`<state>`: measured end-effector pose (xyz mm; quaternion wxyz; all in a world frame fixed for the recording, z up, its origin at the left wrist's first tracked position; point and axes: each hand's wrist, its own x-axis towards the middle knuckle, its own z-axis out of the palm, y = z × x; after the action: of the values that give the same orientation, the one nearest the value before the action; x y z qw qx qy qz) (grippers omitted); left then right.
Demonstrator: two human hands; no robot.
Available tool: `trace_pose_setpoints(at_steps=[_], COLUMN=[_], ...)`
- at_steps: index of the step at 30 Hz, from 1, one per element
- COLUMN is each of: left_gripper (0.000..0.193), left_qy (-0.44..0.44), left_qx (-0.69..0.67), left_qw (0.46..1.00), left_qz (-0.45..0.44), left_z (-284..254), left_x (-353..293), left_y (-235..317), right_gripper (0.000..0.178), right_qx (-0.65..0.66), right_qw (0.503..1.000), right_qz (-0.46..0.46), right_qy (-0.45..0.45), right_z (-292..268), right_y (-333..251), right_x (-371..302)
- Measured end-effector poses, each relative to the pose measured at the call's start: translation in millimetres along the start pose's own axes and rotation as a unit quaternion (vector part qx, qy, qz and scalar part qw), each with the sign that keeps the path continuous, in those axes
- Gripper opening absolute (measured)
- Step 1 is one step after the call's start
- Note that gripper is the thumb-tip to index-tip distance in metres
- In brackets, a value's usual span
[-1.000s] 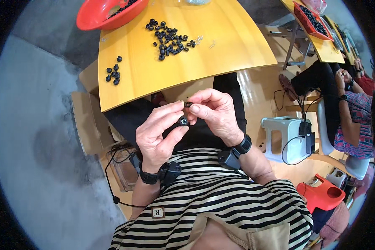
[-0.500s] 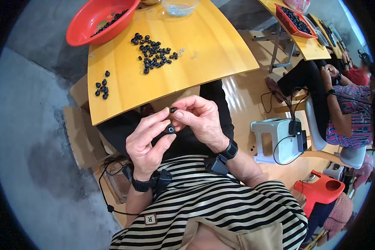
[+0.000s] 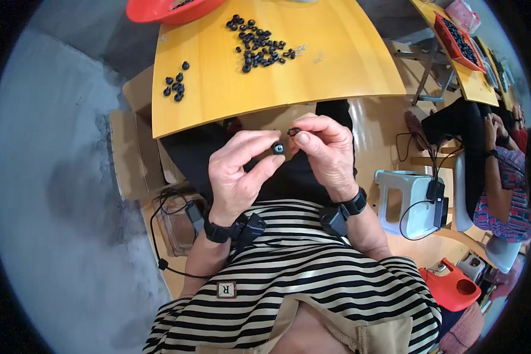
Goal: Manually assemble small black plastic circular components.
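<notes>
Between thumb and fingertips, my left hand [image 3: 239, 171] pinches a small round black part [image 3: 278, 148] with a pale ring at its centre. Close beside it, my right hand [image 3: 325, 150] grips a smaller black piece [image 3: 293, 131] between thumb and index finger. The two pieces are a little apart, held above my lap in front of the table edge. On the yellow table [image 3: 336, 59] lies a loose pile of small black parts [image 3: 256, 50]. A smaller group of black parts [image 3: 175, 85] sits near the table's left side.
A red basin [image 3: 177, 13] stands at the table's far left, and tiny clear pieces [image 3: 301, 49] lie beside the pile. An open cardboard box [image 3: 130, 153] is below left. To the right are a white stool [image 3: 404, 197] with cables and a seated person [image 3: 501, 177].
My hands have drawn apart, and the right hand's piece is now separate from the left fingertips. The view has shifted, so the table sits higher and further right.
</notes>
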<state>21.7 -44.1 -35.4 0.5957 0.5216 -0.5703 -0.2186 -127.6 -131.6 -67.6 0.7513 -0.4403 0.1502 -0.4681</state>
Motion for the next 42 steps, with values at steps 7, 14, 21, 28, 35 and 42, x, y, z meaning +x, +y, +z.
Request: trace_pose_setpoints(at_steps=[7,14,21,28,35,42], left_gripper=[0.026,0.027,0.027,0.026,0.028,0.028], left_qy=[-0.055,-0.051,-0.023,-0.027,-0.060,-0.038], left_qx=[0.038,0.010,-0.007,0.039,0.098,0.141], left_qw=[0.996,0.995,0.996,0.998,0.993,0.989], left_qz=[-0.060,-0.080,-0.083,-0.037,-0.009,0.014], left_z=[-11.5,-14.4,-13.1,-15.0,-18.5,-9.9], left_x=[-14.1,-32.8,-33.4,-26.4,-7.5,-3.4], left_y=[-24.4,-26.1,-25.1,-20.5,3.2,15.3], right_gripper=[0.015,0.013,0.015,0.016,0.016,0.017], right_qx=[-0.050,-0.085,-0.056,-0.129,-0.180,-0.241], right_qw=[0.996,0.989,0.994,0.990,0.982,0.967], right_qz=[0.071,0.112,0.092,0.026,-0.043,-0.079], right_qy=[-0.007,-0.038,-0.034,-0.041,-0.036,-0.026], right_z=[-6.7,-10.1,-3.1,1.8,7.5,8.5], right_y=[3.9,19.6,22.1,17.7,3.1,-6.0], right_x=[-10.7,-20.7,-23.0,-24.2,-20.4,-19.6])
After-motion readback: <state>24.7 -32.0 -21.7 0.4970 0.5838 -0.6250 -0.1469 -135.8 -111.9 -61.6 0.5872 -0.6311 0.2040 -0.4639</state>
